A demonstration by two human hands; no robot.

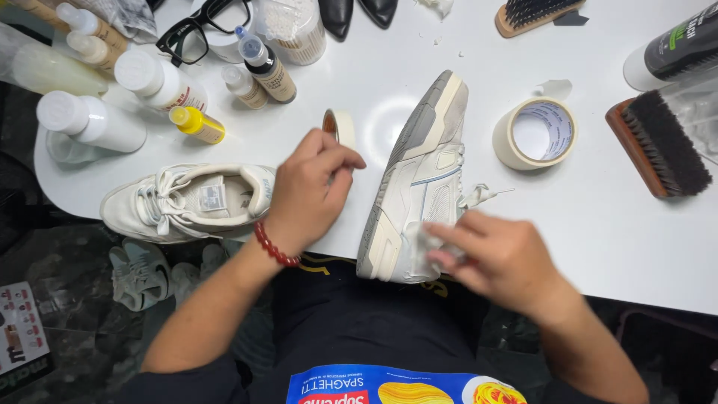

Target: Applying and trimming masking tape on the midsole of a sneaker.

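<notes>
left hand (pixel 310 191): mine, red bead bracelet (pixel 274 247) on the wrist. Fingers curled in, tips meeting at a small roll of masking tape (pixel 340 127) that stands on edge on the white table (pixel 613 217). Looks like a pinch on the roll's lower rim; actual contact is hidden by my fingers.

right hand (pixel 501 258): mine, blurred. Fingers closed on a small white wad (pixel 428 241), cloth or tissue, can't tell which, pressed against the side of the sneaker.

sneaker in work (pixel 415 187): white and grey, lying on its side between my two hands, sole facing my left hand, toe pointing away from me, heel over the near table edge. A loose lace end (pixel 479 196) sticks out just above my right hand.

second sneaker (pixel 183 202): matching, upright, left of my left hand, near the table edge, opening up.

wide tape roll (pixel 535 133): flat on the table, right of the sneaker, apart from it.

bottles (pixel 161 82): cluster at far left, white ones plus a small yellow one (pixel 197 124) and a dropper bottle (pixel 265 67).

brushes: dark-bristled one (pixel 662 142) at right, another (pixel 535 15) at the far edge.

glasses (pixel 198 30): black frame, behind the bottles.
</notes>
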